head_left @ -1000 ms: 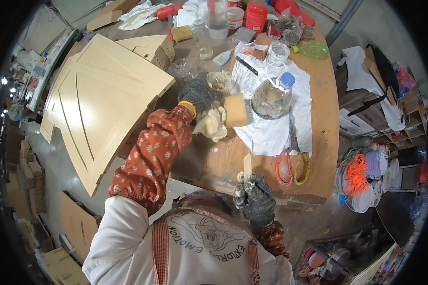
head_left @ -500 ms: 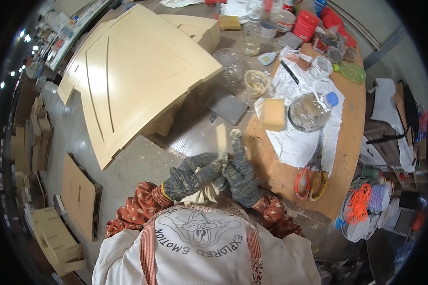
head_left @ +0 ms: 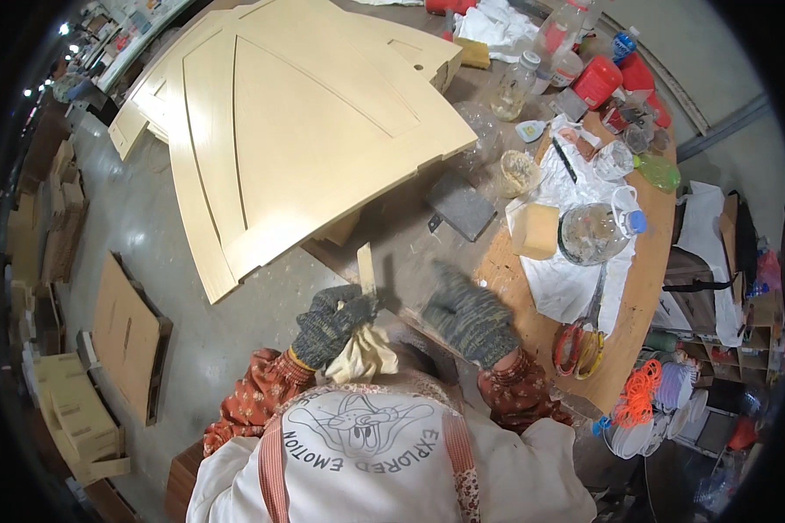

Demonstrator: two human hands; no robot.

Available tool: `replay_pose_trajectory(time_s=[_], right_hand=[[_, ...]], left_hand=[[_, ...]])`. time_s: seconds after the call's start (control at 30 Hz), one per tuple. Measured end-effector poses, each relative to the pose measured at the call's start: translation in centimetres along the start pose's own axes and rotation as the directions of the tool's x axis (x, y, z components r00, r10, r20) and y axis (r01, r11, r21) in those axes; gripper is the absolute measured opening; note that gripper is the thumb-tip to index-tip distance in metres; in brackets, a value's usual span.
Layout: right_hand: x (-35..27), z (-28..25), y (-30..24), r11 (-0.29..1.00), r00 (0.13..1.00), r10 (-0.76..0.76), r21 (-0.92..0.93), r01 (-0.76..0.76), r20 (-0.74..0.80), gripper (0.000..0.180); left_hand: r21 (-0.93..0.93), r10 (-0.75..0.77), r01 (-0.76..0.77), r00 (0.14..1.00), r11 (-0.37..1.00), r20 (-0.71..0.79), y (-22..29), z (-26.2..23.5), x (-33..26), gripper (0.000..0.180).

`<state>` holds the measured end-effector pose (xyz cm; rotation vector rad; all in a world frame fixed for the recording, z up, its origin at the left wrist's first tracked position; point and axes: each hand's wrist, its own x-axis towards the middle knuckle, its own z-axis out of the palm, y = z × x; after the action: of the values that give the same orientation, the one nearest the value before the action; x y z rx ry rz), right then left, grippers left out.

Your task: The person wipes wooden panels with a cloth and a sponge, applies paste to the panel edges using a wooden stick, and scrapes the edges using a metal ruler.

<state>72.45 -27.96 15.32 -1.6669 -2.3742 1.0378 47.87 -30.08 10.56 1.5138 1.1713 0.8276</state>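
In a grey knitted glove, my left hand (head_left: 327, 326) is closed around a flat pale strip (head_left: 366, 268) that sticks upward from the fist. A crumpled cream cloth (head_left: 364, 354) hangs from the same hand, low in front of my chest. My right hand (head_left: 473, 317), also gloved, is apart from it over the table's near edge. Its fingers are stretched forward and slightly smeared by motion, and nothing shows in them. Ahead lies a large cream-painted panel (head_left: 305, 131) with curved grooves, touched by neither hand.
Right on the table are a yellow sponge (head_left: 535, 231), a clear jug (head_left: 589, 235) with blue cap, white cloth (head_left: 556, 288), scissors (head_left: 577, 349) and a tub (head_left: 519, 173). A dark grey pad (head_left: 462, 206) lies near the panel. Bottles stand behind. Boards (head_left: 126, 340) lie at left.
My right hand has parted from the strip and moved right. My left hand keeps the strip and cloth. The whole view has shifted, with the table things now farther right.
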Motion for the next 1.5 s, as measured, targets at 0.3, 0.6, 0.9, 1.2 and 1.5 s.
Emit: replay_pose_trajectory(time_s=[0.3,0.6,0.9,1.2,1.5], right_hand=[[8.7,-0.8,4.8,0.867,0.778,-0.013,-0.394,-0.304,-0.628,0.063],[5.8,-1.4,3.6,0.676,0.7,0.514,-0.268,-0.686,-0.496,0.045],[10.5,0.8,-0.6,0.66,0.786,0.008,-0.588,-0.468,-0.618,0.023],[10.8,4.2,-0.2,0.692,0.923,0.11,-0.638,-0.337,-0.368,0.03],[2.8,7.8,-4.7,0.894,0.948,-0.003,-0.425,-0.141,-0.319,0.048]], left_hand=[[-0.198,-0.188,0.247,0.943,0.948,0.275,2.0,-2.3,-0.6,0.022],[-0.266,-0.258,0.333,0.925,0.904,0.28,0.0,-5.1,-2.6,0.021],[-0.282,-0.135,0.208,0.957,0.937,0.257,-1.1,-6.6,-3.5,0.02],[-0.352,-0.167,0.255,0.951,0.901,0.261,-2.0,-8.0,-4.5,0.023],[-0.27,-0.157,0.258,0.926,0.928,0.343,-2.6,-7.7,-3.6,0.028]])
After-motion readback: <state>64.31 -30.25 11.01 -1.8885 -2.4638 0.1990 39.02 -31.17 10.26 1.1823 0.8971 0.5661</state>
